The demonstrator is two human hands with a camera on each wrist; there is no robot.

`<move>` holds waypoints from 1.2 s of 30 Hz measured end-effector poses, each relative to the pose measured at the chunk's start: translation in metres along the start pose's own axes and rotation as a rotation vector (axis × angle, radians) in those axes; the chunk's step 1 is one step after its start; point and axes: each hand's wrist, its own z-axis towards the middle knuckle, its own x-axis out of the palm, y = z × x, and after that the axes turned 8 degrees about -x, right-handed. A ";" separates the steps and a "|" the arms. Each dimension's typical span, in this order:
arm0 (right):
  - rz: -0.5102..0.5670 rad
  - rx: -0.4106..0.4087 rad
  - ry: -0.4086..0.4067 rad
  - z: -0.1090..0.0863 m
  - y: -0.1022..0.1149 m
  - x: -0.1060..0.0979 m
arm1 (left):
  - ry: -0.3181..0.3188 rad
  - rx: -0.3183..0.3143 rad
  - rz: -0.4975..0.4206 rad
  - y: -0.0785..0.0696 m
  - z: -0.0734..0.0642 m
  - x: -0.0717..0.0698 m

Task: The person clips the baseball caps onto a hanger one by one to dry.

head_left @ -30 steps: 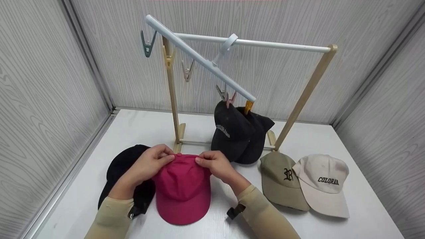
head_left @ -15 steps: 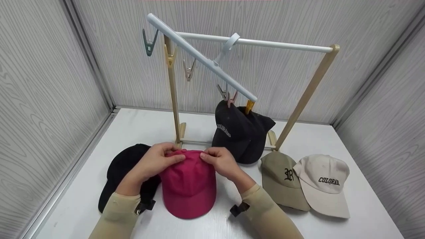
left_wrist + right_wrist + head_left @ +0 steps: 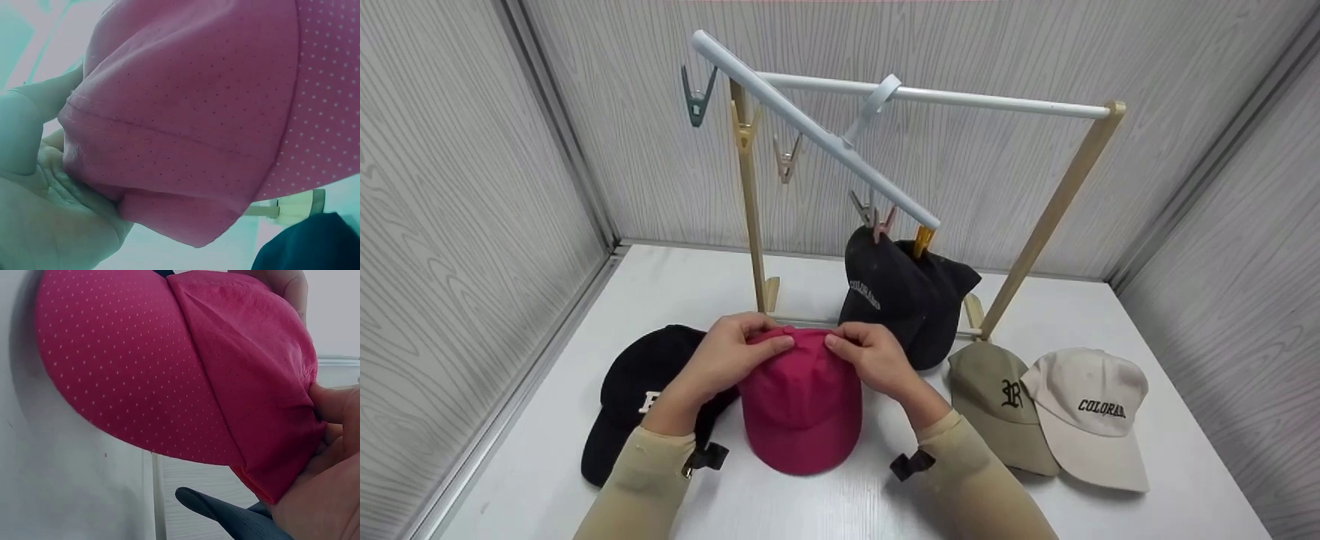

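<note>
One rack [image 3: 997, 101]: stands behind what we hold.
Magenta cap [image 3: 804, 405]: crown up, brim toward us.
Left hand [image 3: 731, 354]: pinches the crown's top left; cap below, rightward.
Right hand [image 3: 879, 360]: pinches its top right; cap below, leftward.

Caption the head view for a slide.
Left hand and right hand pinch a magenta cap near two hanging black caps.

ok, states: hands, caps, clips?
Crimson fabric cap: pinched
Left hand: pinching
Right hand: pinching
White-lettered black cap: unclipped
Black COLORADO cap: hanging
Rear black cap: hanging
Olive fabric cap: unclipped
Cream fabric cap: unclipped
Green plastic clip: empty
Yellow plastic clip: empty
Peach plastic clip: empty
Grey plastic clip: unclear
Pink plastic clip: clamped
Orange plastic clip: clamped
</note>
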 end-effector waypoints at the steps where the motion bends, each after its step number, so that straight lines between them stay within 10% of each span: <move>1: -0.004 -0.002 -0.003 0.000 0.000 -0.002 | -0.005 0.005 0.003 -0.001 0.001 0.001; 36: -0.142 -0.127 -0.095 0.004 0.015 -0.049 | -0.044 0.126 -0.014 -0.043 0.033 0.021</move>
